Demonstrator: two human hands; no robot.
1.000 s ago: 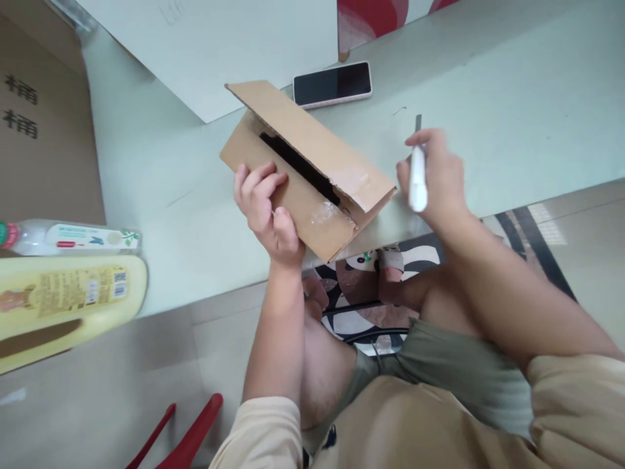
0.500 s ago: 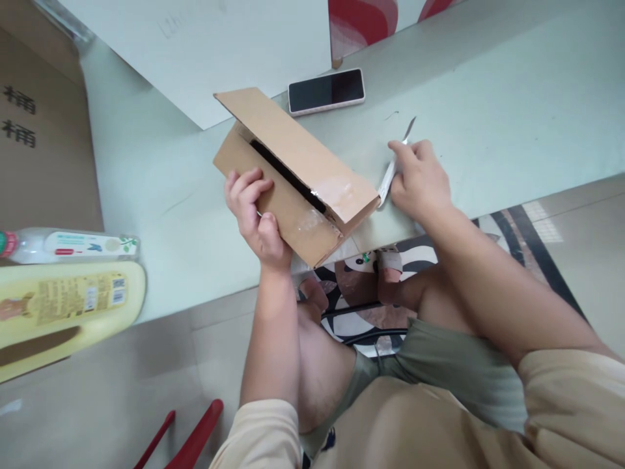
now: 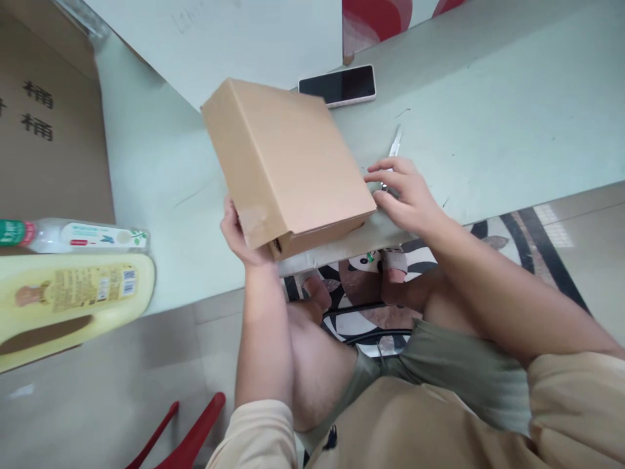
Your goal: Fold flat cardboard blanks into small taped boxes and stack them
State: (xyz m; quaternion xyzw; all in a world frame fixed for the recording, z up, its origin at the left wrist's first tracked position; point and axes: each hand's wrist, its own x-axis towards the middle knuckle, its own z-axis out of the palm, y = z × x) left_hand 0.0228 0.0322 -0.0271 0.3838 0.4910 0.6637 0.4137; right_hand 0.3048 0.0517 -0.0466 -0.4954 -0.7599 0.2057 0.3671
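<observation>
My left hand (image 3: 239,234) grips the left side of a brown cardboard box (image 3: 303,150), its fingers mostly hidden behind a flap. The box is tilted above the table, with a broad plain face turned up and strips of clear tape by its near edge. My right hand (image 3: 405,195) is just right of the box, fingers stretched and apart. Beneath those fingers a small white-handled knife (image 3: 394,144) lies on the table, partly covered by them. Whether my fingertips touch the box edge cannot be made out.
A phone (image 3: 342,86) lies behind the box, beside a large white board or carton (image 3: 234,39). To the left are a plastic bottle (image 3: 53,234), a yellow container (image 3: 107,280) and a big carton (image 3: 53,176). The table's front edge runs above my legs.
The box has turned, so its broad face now shows instead of the flap gap. My right hand has let go of the knife, which now lies on the table.
</observation>
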